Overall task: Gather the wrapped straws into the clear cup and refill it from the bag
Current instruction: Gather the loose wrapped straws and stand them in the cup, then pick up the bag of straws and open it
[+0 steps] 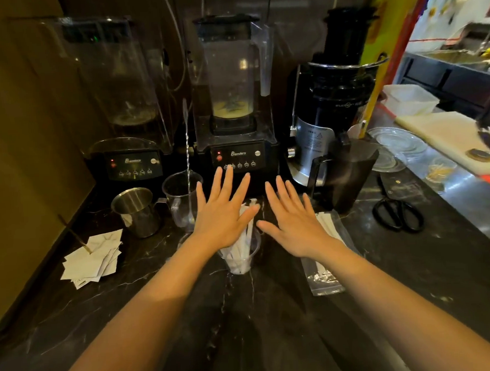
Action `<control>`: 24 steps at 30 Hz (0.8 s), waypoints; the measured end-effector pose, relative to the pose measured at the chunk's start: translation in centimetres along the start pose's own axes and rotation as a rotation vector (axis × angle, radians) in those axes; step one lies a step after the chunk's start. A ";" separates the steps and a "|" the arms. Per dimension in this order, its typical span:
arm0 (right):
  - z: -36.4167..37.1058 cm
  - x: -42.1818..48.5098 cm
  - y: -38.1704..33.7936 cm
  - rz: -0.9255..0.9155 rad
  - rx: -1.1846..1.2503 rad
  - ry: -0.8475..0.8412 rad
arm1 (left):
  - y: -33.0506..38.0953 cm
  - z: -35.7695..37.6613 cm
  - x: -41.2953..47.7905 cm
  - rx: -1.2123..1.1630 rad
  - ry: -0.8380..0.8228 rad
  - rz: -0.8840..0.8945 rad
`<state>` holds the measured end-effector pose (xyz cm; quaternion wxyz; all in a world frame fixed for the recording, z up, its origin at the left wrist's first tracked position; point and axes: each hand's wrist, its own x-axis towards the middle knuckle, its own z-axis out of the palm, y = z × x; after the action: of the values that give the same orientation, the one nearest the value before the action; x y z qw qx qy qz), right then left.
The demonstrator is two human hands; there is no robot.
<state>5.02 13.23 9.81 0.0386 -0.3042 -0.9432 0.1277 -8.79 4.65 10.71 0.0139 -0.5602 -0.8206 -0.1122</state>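
Observation:
A clear cup (pixel 240 262) stands on the dark marble counter, filled with white wrapped straws (pixel 246 236) that stick up and lean back. My left hand (pixel 225 207) hovers flat above the cup, fingers spread, holding nothing. My right hand (pixel 294 219) is spread the same way just right of the cup, also empty. A clear plastic bag (pixel 323 269) lies on the counter under and behind my right wrist, with a few wrapped straws showing at its far end.
Two blenders (pixel 236 154) and a black juicer (pixel 333 101) line the back. A steel pitcher (pixel 138 212) and a clear cup with a bar spoon (pixel 180 200) stand left. Paper slips on a spike (pixel 91 258) lie far left; black scissors (pixel 397 212) lie right.

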 end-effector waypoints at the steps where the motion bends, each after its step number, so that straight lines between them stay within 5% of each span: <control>1: -0.3 -0.4 0.6 0.022 -0.003 0.006 | 0.7 0.1 0.1 -0.008 0.007 0.014; 9: -1.5 -4.6 7.0 0.213 0.036 0.025 | 7.2 3.3 0.3 -0.015 -0.066 0.103; 24: 4.5 -9.2 13.9 0.558 0.325 -0.126 | 12.4 13.7 -2.8 -0.059 -0.457 0.185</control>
<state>19.67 17.76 1.84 -0.0080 -0.5321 -0.7914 0.3009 5.09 9.09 -0.99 -0.1781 -0.6439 -0.7441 -0.0049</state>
